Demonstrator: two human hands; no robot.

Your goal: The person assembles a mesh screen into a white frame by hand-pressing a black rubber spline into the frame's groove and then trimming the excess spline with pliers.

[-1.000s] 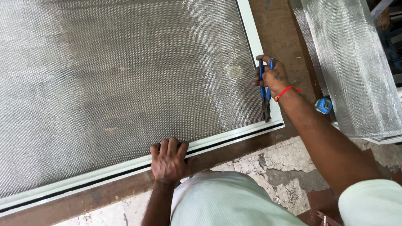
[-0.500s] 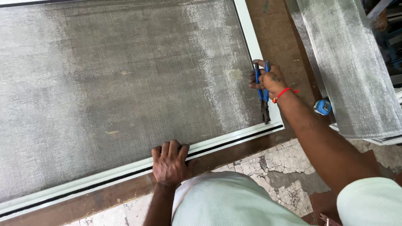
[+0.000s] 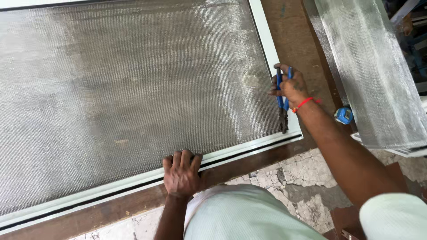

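Large white-framed mesh screen (image 3: 133,102) lying flat, filling most of frame from upper left to centre right, grey woven mesh stretched inside a pale frame with a dark groove along the lower edge. Resting on a brown wooden counter (image 3: 293,40), bare wood showing as a strip along the bottom edge and on the right of the frame. Left hand (image 3: 181,174) at bottom centre, palm down, fingers spread flat over the lower frame rail, fingertips touching the mesh edge; grip open, holding nothing. Right hand (image 3: 291,86) at centre right, closed around blue-handled pliers (image 3: 282,104), handles squeezed inside the fist, dark nose pointing down the frame toward the lower right corner of the screen, lying on or just above the right rail; cannot tell if nose bites anything. Red band on that wrist. Small blue tape measure (image 3: 344,115) on the counter just right of the forearm. Second mesh panel (image 3: 373,75) at upper right, tilted, well apart from the first screen. Cracked stone floor (image 3: 302,178) visible at lower right below the counter edge. Pale green trousers on both knees along the bottom.
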